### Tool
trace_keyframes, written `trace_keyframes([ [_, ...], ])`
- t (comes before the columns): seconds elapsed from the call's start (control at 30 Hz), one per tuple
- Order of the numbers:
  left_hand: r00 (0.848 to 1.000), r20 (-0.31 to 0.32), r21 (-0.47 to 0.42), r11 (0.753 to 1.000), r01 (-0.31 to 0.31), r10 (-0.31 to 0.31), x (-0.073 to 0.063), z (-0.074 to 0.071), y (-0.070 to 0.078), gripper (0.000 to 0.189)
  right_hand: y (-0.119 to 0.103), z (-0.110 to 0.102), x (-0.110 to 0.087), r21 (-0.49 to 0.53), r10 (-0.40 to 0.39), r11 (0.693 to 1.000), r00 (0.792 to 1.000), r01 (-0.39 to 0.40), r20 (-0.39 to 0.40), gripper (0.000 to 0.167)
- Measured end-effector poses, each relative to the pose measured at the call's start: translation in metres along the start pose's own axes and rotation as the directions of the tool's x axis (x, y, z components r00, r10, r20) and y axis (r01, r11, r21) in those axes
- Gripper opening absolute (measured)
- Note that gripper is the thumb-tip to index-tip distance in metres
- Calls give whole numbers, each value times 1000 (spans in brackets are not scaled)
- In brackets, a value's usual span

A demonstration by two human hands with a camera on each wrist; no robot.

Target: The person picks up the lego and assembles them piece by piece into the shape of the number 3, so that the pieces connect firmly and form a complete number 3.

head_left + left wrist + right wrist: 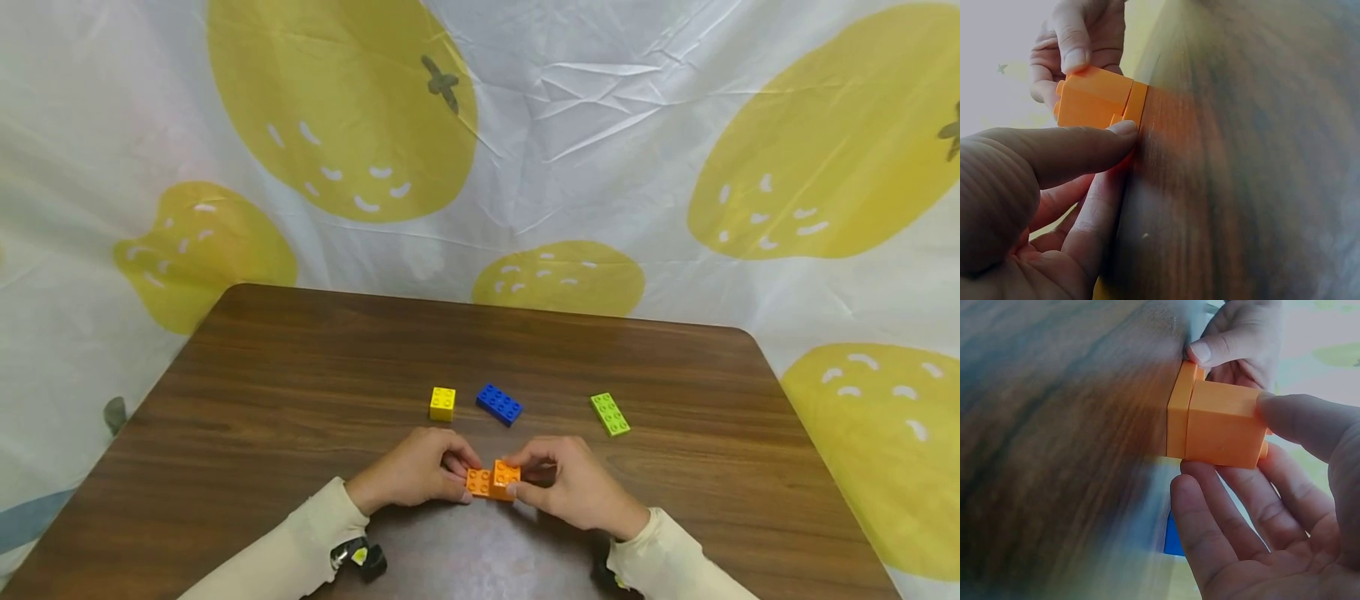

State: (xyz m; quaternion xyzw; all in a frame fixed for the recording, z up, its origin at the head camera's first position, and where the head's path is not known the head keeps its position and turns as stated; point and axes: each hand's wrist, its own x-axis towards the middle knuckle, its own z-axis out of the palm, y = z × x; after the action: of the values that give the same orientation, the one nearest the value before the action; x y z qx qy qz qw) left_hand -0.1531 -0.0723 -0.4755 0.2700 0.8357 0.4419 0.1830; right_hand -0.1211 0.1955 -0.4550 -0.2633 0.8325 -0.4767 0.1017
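Observation:
A flat orange toy brick lies on the table, its left studs showing. A taller, cube-shaped orange brick sits on its right end; in the right wrist view the block stands against the thin plate, with a fine seam between them. My left hand pinches the free left end of the flat brick between thumb and fingers. From the other side, my right hand grips the tall brick, thumb at its near upper edge and fingers behind it.
Beyond the hands lie a yellow square brick, a blue brick and, to the right, a flat lime-green brick. The dark wooden table ends at a curtain with yellow fruit prints.

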Motion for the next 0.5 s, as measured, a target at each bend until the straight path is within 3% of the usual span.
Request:
trace_keyframes([
  [0.5, 1000, 1, -4, 1000, 24, -24, -1, -1, 1, 31, 0, -2, 3, 34, 49, 998, 998, -50, 29, 23],
])
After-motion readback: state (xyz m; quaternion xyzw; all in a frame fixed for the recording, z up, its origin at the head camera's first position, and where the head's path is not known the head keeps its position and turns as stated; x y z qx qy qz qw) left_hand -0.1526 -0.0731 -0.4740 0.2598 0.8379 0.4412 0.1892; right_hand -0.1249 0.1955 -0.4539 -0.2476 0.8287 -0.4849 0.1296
